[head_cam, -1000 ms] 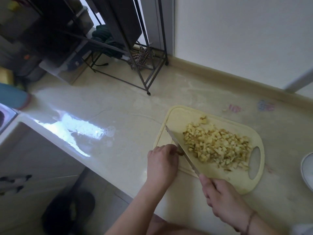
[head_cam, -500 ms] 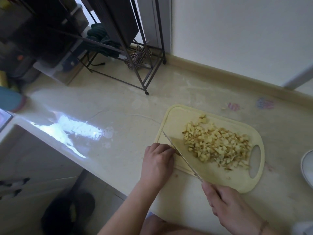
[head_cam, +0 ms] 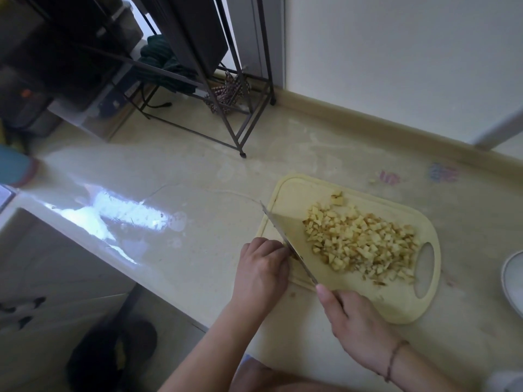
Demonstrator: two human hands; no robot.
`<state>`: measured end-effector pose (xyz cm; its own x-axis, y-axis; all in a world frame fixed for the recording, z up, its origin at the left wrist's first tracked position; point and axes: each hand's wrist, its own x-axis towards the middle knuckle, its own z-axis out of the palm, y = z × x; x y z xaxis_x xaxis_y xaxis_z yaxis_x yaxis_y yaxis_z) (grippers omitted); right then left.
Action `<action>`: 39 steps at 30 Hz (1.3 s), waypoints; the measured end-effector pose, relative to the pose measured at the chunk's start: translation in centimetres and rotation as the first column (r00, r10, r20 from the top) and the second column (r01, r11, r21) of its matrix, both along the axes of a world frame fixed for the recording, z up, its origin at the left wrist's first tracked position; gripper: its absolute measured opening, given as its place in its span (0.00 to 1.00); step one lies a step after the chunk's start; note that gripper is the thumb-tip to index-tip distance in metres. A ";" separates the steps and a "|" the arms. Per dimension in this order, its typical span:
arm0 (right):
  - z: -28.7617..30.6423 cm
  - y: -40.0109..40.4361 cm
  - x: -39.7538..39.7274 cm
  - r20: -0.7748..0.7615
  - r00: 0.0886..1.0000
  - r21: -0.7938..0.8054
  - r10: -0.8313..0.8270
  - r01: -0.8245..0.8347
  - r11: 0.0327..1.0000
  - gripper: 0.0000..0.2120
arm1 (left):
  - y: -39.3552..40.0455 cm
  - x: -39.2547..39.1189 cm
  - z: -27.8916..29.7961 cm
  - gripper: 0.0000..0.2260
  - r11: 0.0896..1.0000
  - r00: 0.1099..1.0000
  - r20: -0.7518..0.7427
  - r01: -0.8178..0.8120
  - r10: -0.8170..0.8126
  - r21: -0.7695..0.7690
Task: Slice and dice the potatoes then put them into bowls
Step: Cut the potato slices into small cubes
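Right hand (head_cam: 357,323) grips knife (head_cam: 285,240); diced potatoes (head_cam: 362,241) (heaped) beside blade.

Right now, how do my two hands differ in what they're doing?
The right hand grips the knife by its handle, near the board's front edge. The left hand holds no tool; its fingers are curled down at the board's left edge, right against the blade. What they cover is hidden. Both hands are bare, working left of the dice pile.
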<state>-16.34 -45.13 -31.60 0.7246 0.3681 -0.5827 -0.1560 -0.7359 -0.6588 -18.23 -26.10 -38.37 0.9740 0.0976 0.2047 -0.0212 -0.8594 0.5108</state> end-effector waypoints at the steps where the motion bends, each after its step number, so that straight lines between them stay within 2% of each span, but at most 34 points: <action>1: 0.0 -0.1 -0.1 -0.007 1.000 0.010 -0.005 0.005 1.000 0.31 | 0.0 0.0 0.0 0.11 1.000 1.000 -0.008 0.004 -0.003 0.004; 4: 1.1 -0.7 -0.1 -0.071 0.996 0.073 -0.045 0.051 0.996 0.29 | 0.3 -0.1 -0.1 0.09 1.000 1.000 -0.012 0.024 -0.024 0.005; 6: 2.1 -1.2 -0.1 -0.168 0.981 0.131 -0.095 0.117 0.984 0.26 | 0.9 0.0 -0.2 0.06 0.999 0.999 0.015 0.052 -0.052 0.007; 9: 3.4 -2.4 0.0 -0.309 0.938 0.183 -0.159 0.223 0.957 0.25 | 2.0 0.9 0.0 0.08 0.990 0.989 0.048 0.139 -0.139 -0.001; 12: 3.5 -3.2 0.2 -0.290 0.941 0.142 -0.176 0.224 0.964 0.24 | 2.7 2.6 0.3 0.12 0.946 0.950 -0.030 0.313 -0.312 0.080; 14: 3.2 -3.4 0.2 -0.271 0.946 0.108 -0.178 0.214 0.971 0.24 | 3.0 3.3 0.0 0.10 0.915 0.926 -0.066 0.377 -0.371 0.144; 16: 2.9 -3.2 0.1 -0.241 0.957 0.082 -0.163 0.187 0.979 0.25 | 3.2 3.3 -0.1 0.10 0.937 0.948 -0.065 0.317 -0.310 0.149; 19: 2.0 -2.6 -0.1 -0.196 0.970 0.057 -0.144 0.158 0.986 0.26 | 3.0 2.3 -0.4 0.10 0.992 0.992 -0.062 0.115 -0.112 0.045; 21: 1.4 -2.1 -0.1 -0.146 0.980 0.046 -0.135 0.143 0.989 0.28 | 2.3 1.5 -0.6 0.08 0.999 0.996 -0.088 0.017 -0.020 -0.037; 25: 0.7 -1.4 -0.4 -0.052 0.996 -0.008 -0.072 0.071 0.997 0.30 | 0.9 0.9 -0.6 0.08 0.993 0.985 -0.160 -0.080 0.065 -0.089; 34: 0.8 -2.0 0.2 -0.037 0.996 0.037 -0.078 0.080 0.996 0.29 | 0.5 0.9 -0.2 0.12 0.992 0.983 -0.150 -0.111 0.101 -0.058; 39: 1.2 -1.9 -0.2 -0.032 0.998 0.054 -0.057 0.059 0.997 0.29 | 0.3 0.8 -0.6 0.08 1.000 1.000 0.015 -0.015 0.015 -0.001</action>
